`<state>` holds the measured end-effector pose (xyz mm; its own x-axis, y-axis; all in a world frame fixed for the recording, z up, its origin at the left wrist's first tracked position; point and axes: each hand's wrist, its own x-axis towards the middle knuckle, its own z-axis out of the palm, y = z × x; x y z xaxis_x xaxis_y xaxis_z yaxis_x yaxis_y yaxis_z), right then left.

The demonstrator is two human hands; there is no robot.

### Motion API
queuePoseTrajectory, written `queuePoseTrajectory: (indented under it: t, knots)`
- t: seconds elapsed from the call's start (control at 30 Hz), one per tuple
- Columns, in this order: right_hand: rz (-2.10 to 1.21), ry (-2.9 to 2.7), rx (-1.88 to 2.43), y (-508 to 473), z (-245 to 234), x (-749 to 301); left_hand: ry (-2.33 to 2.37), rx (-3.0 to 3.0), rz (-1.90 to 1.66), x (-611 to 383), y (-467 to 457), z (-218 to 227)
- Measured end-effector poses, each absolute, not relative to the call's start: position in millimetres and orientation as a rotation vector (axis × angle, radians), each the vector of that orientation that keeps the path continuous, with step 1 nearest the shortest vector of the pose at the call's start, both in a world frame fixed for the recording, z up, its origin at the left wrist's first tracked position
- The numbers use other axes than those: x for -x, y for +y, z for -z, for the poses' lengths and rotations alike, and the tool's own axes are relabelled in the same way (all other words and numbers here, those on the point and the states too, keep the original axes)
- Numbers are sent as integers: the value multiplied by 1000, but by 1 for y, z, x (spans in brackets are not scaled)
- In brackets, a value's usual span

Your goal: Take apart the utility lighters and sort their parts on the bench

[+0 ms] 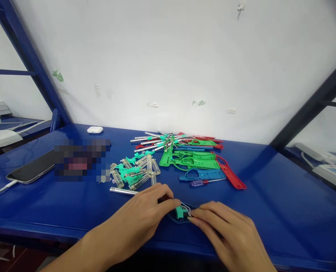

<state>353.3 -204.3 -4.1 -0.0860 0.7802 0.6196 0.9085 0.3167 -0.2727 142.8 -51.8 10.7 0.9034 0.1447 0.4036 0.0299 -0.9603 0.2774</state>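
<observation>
Near the table's front edge, my left hand (156,202) is closed, thumb and fingertips pressed on a blue lighter casing half (172,219). A silver tube (122,191) sticks out to the left from beneath that hand. In the casing sits a green trigger piece (179,213), with thin white wires (187,207) looping beside it. My right hand (227,223) pinches at these wires by the casing's right side. Its fingertips partly hide the casing. Behind my hands lie clear lighter tanks (141,181) and loose green trigger pieces (128,172).
Farther back is a pile of silver tubes (142,139) with wires. Green casing halves (196,163), a blue casing half (206,174), a red casing half (231,173) and a purple-handled screwdriver (199,183) lie right. A phone (34,166) and white earphone case (95,130) lie left.
</observation>
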Motion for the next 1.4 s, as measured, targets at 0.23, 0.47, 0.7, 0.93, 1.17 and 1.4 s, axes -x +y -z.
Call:
queuePoseTrajectory:
  t: [0.23, 0.47, 0.7, 0.93, 1.17, 1.4]
  knots:
    - [207, -1894, 1483, -203, 3, -353, 115, -2821, -840, -151, -54, -9]
    - [254, -1883, 1476, -203, 2, -352, 202, -2720, -805, -153, -55, 0]
    - [224, -1866, 1502, -205, 6, -353, 224, -2693, -842, -154, -58, -1]
    - [271, -1852, 1464, -205, 4, -351, 232, -2633, -825, -156, -58, -3]
    - [309, -1876, 1448, -208, 1, -351, 175, -2744, -855, -156, -57, -1]
    - [247, -1909, 1436, -209, 3, -353, 103, -2724, -903, -156, -55, -2]
